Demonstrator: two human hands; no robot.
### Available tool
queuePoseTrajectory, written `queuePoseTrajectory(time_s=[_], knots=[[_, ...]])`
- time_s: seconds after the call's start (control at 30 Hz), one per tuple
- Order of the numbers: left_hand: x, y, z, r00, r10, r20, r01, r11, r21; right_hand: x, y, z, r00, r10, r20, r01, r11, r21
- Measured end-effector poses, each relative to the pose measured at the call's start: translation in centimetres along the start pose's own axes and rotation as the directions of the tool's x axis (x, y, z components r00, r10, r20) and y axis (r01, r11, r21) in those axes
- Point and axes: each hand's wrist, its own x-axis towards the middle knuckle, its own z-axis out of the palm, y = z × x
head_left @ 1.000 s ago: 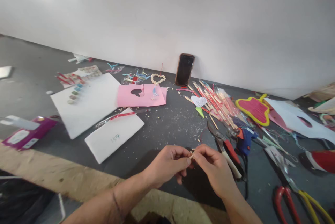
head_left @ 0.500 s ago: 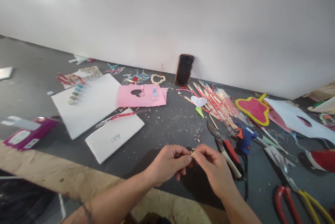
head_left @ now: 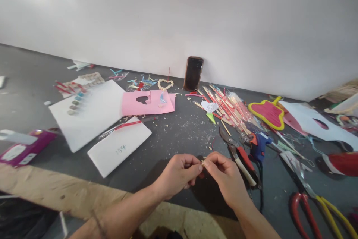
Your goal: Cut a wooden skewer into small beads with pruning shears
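My left hand (head_left: 180, 175) and my right hand (head_left: 226, 176) meet fingertip to fingertip low over the dark table. Thumb and forefinger of each are pinched on a small pale stick piece (head_left: 203, 162); it is mostly covered, so its exact shape is unclear. Pruning shears (head_left: 241, 157) with one red and one white handle lie just right of my right hand. Beyond them is a blue glue gun (head_left: 260, 145) with an orange part. Ahead, red-and-wood chopsticks (head_left: 223, 106) lie in a loose pile beside a white paper heart (head_left: 209, 106).
A phone (head_left: 193, 73) leans against the wall. Pink card (head_left: 130, 104), a heart of pale pieces (head_left: 165, 84), a white block (head_left: 120, 153) and a white sheet (head_left: 84, 119) lie left. Scissors (head_left: 304, 201) and a yellow-edged pink shape (head_left: 267, 112) are right. Pale crumbs dot the table.
The view has shifted slightly, so the table things appear a little further left. Both hands keep their pinch on the small piece, with the fingertips barely moved.
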Motion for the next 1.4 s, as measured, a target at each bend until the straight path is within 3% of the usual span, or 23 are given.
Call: queuePoseTrajectory(time_s=[0.5,0.67,1.4], knots=[[-0.12,0.32,0.04,0.999,0.015,0.032,-0.018,0.997,0.075,-0.24,-0.24,0.14,0.996,-0.090,-0.029,0.090,0.996,0.018],[-0.23,0.13,0.12,0.998,0.067,0.017,-0.068,0.996,0.062,-0.40,-0.36,0.16,0.995,-0.087,-0.049,0.087,0.996,-0.002],[-0.18,-0.10,0.45,0.999,0.043,-0.009,-0.042,0.998,0.040,-0.31,-0.31,0.28,0.995,-0.070,-0.067,0.069,0.997,-0.017]])
